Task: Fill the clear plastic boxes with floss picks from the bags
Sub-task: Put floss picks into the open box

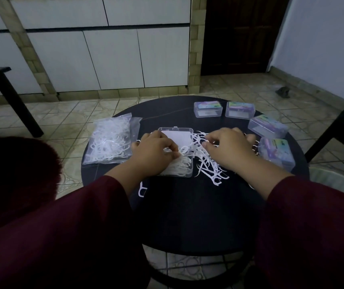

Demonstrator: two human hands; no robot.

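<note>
Pinching thin white floss picks [206, 163], both hands' grips closed, left hand [154, 151], right hand [227, 149], over clear box [176, 152].

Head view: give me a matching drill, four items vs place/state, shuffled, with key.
Items:
1. bag of floss picks
2. open clear box
3. loose pile of picks
4. four closed boxes

States:
A. along the table's far right edge
B. between the two hands, right of the open box
C. left side of the table, lying flat
D. under the left hand, partly filled

Pairs: 1-C, 2-D, 3-B, 4-A
</note>
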